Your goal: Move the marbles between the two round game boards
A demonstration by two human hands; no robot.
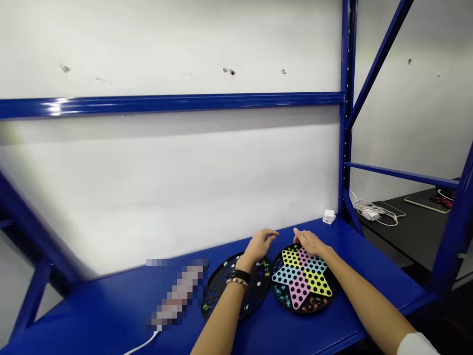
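Two round black game boards lie side by side. The right one, a Chinese checkers board [302, 276], has a pink, yellow and light-blue star with dark holes. Coloured marbles [315, 303] sit in the pockets around that star. My right hand [309, 241] is over its far edge, fingers pointing left and slightly apart, the fingertips partly hidden. Above the far right part of the left black board [254, 298] is my left hand [260, 242], thumb and forefinger stretched out with a gap between them. A few marbles and white dots show on this board, and my left forearm covers part of it.
A blurred-out flat device [179, 296] with a white cable [142, 343] lies left on the blue tabletop [107, 305]. At the back right stands a white charger [328, 216]. Blue frame posts [344, 123] border the table; beyond is a black table [391, 236] with cables.
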